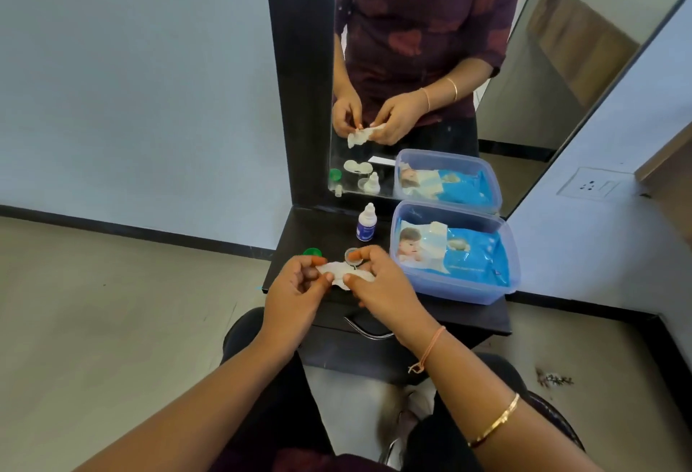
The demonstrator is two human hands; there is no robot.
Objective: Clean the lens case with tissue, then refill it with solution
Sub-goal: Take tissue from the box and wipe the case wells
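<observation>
White crumpled tissue [339,273] is pinched between left hand [296,286] and right hand [382,284], beside round lens case [352,256].

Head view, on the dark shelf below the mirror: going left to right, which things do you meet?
Green cap → left hand → tissue, pinched by both hands → solution bottle → right hand → clear plastic box holding the blue wipes pack.

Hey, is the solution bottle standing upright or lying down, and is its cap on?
Upright. The solution bottle stands on the dark shelf, nozzle up, beside the plastic box. Whether it is capped, I cannot tell.
</observation>
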